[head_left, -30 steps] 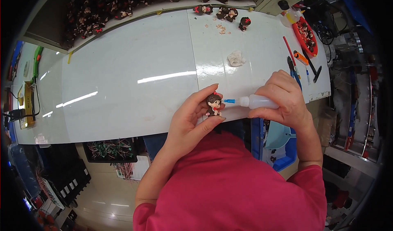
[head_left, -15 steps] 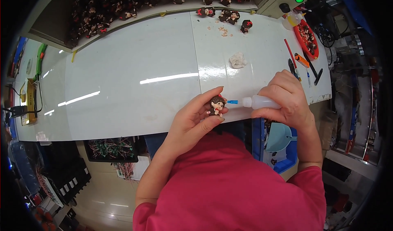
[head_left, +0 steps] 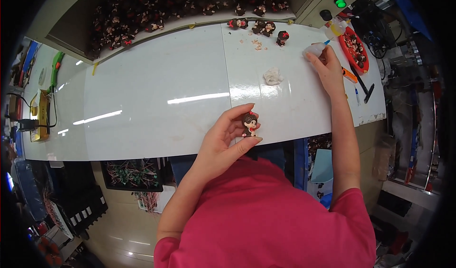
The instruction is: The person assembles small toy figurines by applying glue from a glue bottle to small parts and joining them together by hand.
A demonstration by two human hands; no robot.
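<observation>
Between the thumb and fingers of my left hand is a small brown-haired doll figurine with a red bow, upright near the table's front edge. My right hand is stretched toward the far right of the table, closed on a translucent squeeze bottle. The bottle's blue nozzle tip points up and right, close to a red tray. Part of the bottle is hidden by my fingers.
That red tray holds several small figurines. An orange marker and a black tool lie below it. Crumpled white tissue rests mid-table. Loose figurines and small beige pieces lie near a shelf full of figurines.
My right hand has carried the squeeze bottle away from the figurine to the far right, and its nozzle no longer points at the doll. My left hand stays nearly in place with the figurine.
</observation>
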